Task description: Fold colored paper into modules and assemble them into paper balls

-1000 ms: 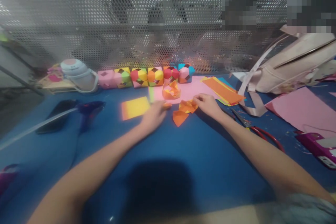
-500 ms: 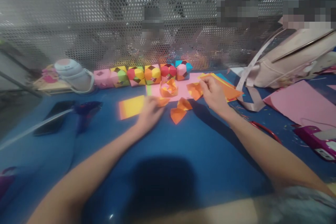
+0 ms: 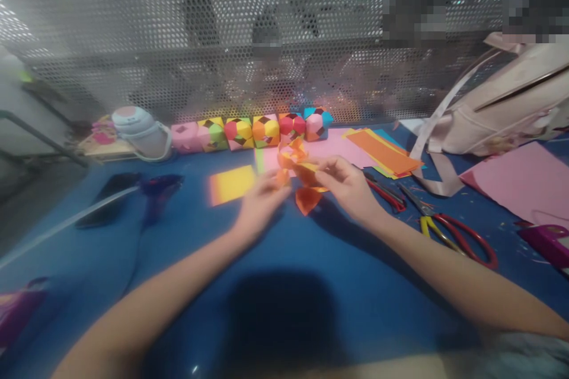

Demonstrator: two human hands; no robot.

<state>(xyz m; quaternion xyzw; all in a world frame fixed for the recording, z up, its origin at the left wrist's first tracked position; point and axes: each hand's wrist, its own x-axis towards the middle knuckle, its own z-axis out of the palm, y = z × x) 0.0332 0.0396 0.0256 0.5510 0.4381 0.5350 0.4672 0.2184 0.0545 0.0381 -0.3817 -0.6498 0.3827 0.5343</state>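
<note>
My left hand (image 3: 265, 195) pinches a small folded orange paper piece (image 3: 283, 177) at its fingertips. Close by on the right, my right hand (image 3: 344, 185) is closed on another folded orange paper piece (image 3: 306, 173). Just below the fingers, a further orange folded piece (image 3: 307, 200) lies on the blue tabletop. Behind the hands sits a curled orange paper shape (image 3: 292, 153), partly covered by what I hold. A stack of yellow paper (image 3: 233, 185) rests left of my left hand. Motion blurs the finer folds.
Several colourful paper balls (image 3: 265, 131) line the back by a perforated metal screen (image 3: 231, 71). Orange strips (image 3: 386, 153) lie on pink sheets. Red-and-yellow scissors (image 3: 448, 231) are at the right, a bag (image 3: 502, 106) behind. Left are a white bottle (image 3: 141, 133), a glue gun (image 3: 160, 189) and a phone (image 3: 109, 198).
My right hand has come left and down, bringing its orange piece close to the one in my left hand. The view has shifted slightly, and the scissors now show.
</note>
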